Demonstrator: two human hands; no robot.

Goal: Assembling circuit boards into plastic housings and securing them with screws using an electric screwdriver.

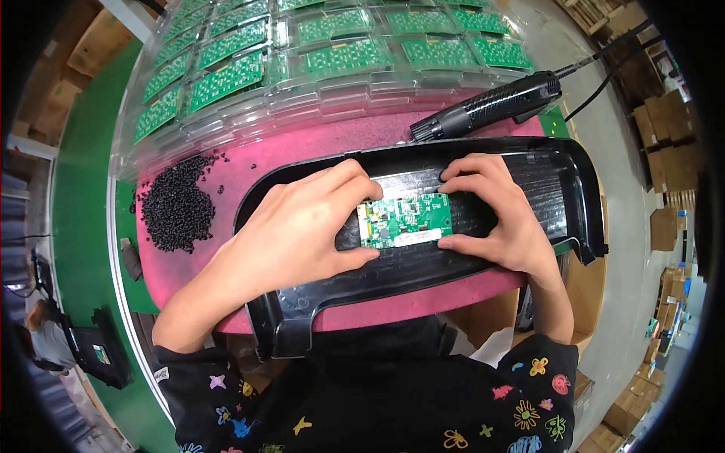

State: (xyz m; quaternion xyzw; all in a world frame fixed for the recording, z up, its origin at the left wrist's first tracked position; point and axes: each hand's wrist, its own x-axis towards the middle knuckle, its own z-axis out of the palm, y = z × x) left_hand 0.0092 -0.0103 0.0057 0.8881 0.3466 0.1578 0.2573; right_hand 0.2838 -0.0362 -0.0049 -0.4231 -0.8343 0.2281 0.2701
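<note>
A green circuit board [411, 219] with a white connector strip on its left end and a white label along its near edge lies in a long black plastic housing [544, 196]. My left hand [310, 223] grips the board's left end, thumb at the near corner and fingers at the far one. At the other end, my right hand [498, 211] curls round the board, its thumb at the near right corner and fingertips by the far edge. The housing rests on a pink mat [332, 136], its open side up. Whatever lies beneath the board is hidden.
Clear plastic trays [317, 98] full of green circuit boards stand at the back. A black electric screwdriver [491, 106] lies behind the housing, its cable running far right. Many small black screws [177, 204] are heaped at left. Cardboard boxes [672, 136] are stacked beyond the right side.
</note>
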